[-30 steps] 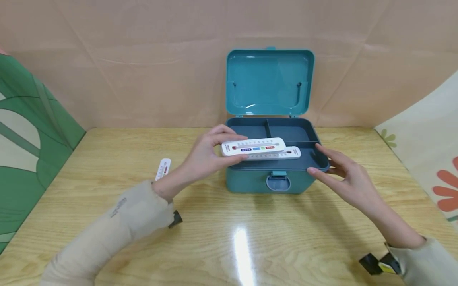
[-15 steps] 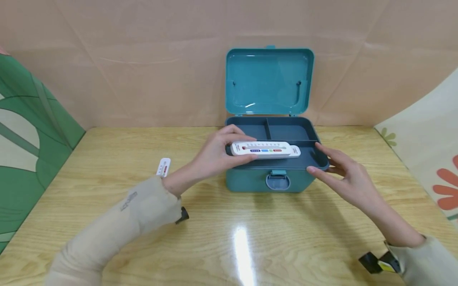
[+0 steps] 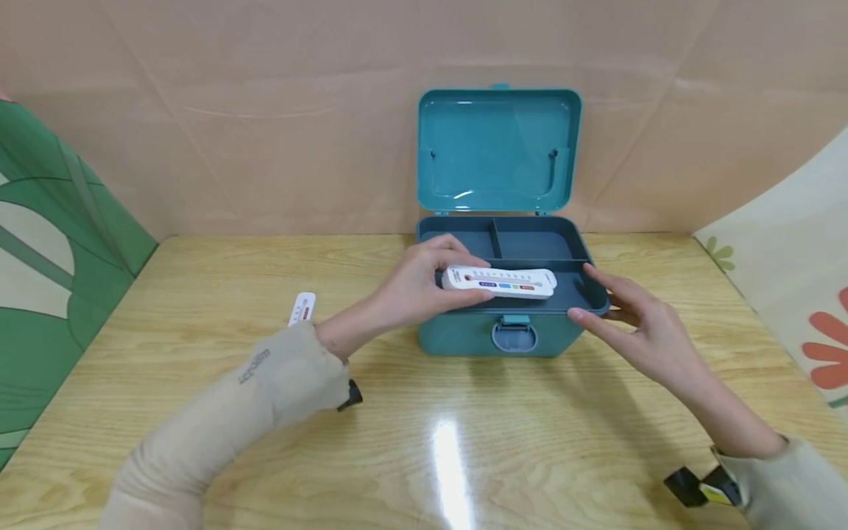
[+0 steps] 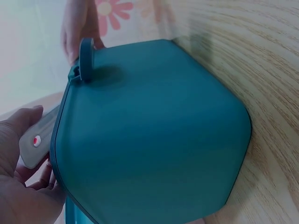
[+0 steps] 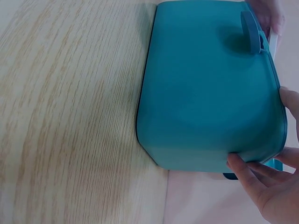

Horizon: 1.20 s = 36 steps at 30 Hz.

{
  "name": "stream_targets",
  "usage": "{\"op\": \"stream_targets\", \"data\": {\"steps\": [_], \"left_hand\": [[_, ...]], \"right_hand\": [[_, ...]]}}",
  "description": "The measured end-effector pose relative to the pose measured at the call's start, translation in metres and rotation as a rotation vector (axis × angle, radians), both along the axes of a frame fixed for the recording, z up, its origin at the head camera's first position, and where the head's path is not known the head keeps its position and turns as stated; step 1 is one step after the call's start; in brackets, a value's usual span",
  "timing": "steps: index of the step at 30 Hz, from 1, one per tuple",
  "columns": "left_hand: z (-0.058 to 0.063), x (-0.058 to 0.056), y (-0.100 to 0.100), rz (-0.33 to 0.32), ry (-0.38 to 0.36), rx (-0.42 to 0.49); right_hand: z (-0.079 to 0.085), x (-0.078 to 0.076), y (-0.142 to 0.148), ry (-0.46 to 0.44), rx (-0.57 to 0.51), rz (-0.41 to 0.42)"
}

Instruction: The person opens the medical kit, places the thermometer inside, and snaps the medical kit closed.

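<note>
My left hand (image 3: 437,283) pinches a white thermometer (image 3: 500,282) by its left end, thumb in front and fingers behind. The thermometer lies level over the front compartment of the teal storage box (image 3: 464,337). A second white thermometer (image 3: 552,279) is beneath it, with little more than its right end showing. My right hand (image 3: 639,331) grips the box's front right corner, thumb at the front rim and fingers at the side, as the right wrist view shows. In the left wrist view, the held thermometer (image 4: 37,140) crosses the box rim.
Behind the box its lid (image 3: 500,151) stands raised. Dividers split the dark tray (image 3: 539,239) into two back compartments and one long front one. Another thermometer (image 3: 302,308) lies on the wooden table (image 3: 371,456) to the left, partly behind my left forearm.
My left hand has moved right and slightly down with the thermometer, which now nearly covers the second one. The right hand stays on the box corner.
</note>
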<state>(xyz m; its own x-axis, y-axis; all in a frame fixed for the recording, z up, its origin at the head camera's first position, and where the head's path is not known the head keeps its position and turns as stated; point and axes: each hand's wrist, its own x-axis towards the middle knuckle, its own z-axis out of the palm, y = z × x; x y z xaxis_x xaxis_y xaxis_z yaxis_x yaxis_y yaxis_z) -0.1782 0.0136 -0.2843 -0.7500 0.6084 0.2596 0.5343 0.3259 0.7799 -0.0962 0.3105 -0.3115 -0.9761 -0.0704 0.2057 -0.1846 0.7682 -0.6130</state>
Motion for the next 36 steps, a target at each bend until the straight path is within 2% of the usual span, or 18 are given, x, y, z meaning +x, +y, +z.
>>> {"op": "stream_targets", "data": {"steps": [6, 14, 22, 27, 36], "left_hand": [[0.0002, 0.0003, 0.0030, -0.014, -0.018, -0.005], [0.0015, 0.0020, 0.0069, -0.019, -0.078, -0.014], [-0.0004, 0.0018, 0.0063, -0.026, -0.070, -0.016], [-0.0016, 0.0019, 0.0063, -0.038, -0.091, -0.007], [-0.0009, 0.0019, 0.0090, -0.032, -0.100, -0.046]], "right_hand": [[0.0000, 0.0013, -0.0014, 0.006, -0.005, -0.015], [0.0003, 0.0013, -0.0015, -0.005, -0.003, -0.029], [-0.0012, 0.0001, -0.0004, 0.001, -0.004, -0.015], [-0.0010, 0.0009, -0.0012, 0.000, -0.010, -0.015], [-0.0002, 0.0023, -0.0031, -0.015, -0.005, -0.037]]}}
